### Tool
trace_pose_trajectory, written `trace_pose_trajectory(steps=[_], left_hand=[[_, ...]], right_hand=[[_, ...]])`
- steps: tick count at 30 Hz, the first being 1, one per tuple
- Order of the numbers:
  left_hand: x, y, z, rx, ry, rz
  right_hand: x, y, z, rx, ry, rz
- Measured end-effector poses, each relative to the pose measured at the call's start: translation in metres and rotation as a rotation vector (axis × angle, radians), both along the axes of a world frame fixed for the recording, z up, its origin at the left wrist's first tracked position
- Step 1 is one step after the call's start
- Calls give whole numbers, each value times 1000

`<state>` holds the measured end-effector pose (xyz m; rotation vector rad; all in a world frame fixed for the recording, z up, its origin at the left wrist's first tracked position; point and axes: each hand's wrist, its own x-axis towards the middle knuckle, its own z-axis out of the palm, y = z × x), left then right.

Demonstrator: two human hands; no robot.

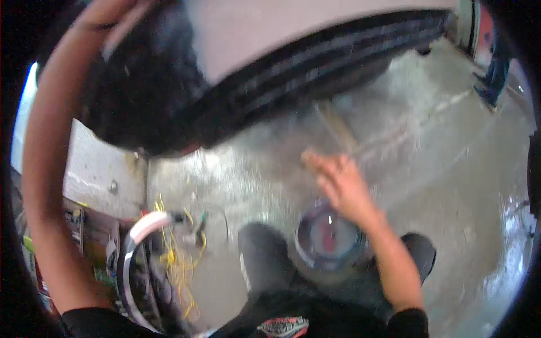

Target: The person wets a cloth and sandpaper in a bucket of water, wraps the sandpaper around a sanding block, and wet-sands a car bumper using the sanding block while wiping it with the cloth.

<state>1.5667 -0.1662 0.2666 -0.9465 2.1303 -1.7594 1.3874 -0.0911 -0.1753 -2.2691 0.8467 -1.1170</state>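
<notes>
My right hand is in mid-air above a round bucket, its fingers stretched out and slightly blurred. I see nothing in its grasp. The bucket stands on the floor between my knees and seems to hold liquid. My left arm reaches up along the left side, and its hand lies beyond the top edge of the view. Near that arm is a large black ribbed part, which looks like a vehicle's bumper, with a pale panel above it.
Wet concrete floor spreads around me. A yellow cord lies in loops at the left, beside a pink-and-black curved object and cluttered shelves. Another person's legs show at the upper right.
</notes>
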Motion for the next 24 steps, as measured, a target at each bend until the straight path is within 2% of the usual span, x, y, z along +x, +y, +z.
trace_pose_trajectory(steps=[1,3,5,8,9,10,11,12,13,15,17,18,19,21,23,24], left_hand=[[23,30,-14,14,22,-14],[73,76,-49,74,105,-80],[120,109,-99,168,261,-184],[161,151,-214,424,663,-356],[161,161,-268,576,867,-371],[153,171,-323,709,1036,-357],[130,181,-382,831,1160,-252],[94,194,-436,840,1181,-57],[78,196,-513,1018,1137,108],[27,188,-573,1458,864,651],[6,174,-649,1546,825,750],[1,173,-685,1521,902,831],[0,169,-721,1488,972,911],[-3,167,-764,1381,1188,1028],[-6,178,-807,1517,1019,964],[-11,181,-821,1570,1000,1028]], right_hand=[[-4,-4,-2,-6,-20,58],[-11,-8,-18,155,-62,97],[-20,-1,-22,531,81,79],[-33,-2,-50,724,431,319],[-15,18,-18,1068,699,209],[-12,25,-41,1025,718,256],[-11,35,-85,979,735,298],[-11,46,-139,921,705,230],[-13,56,-187,863,671,161],[3,73,-215,1018,652,-66],[19,83,-265,881,741,-330],[27,86,-278,807,777,-455],[34,90,-269,845,782,-436],[35,95,-327,639,809,-495],[33,94,-366,595,804,-496],[29,94,-387,602,778,-497]])
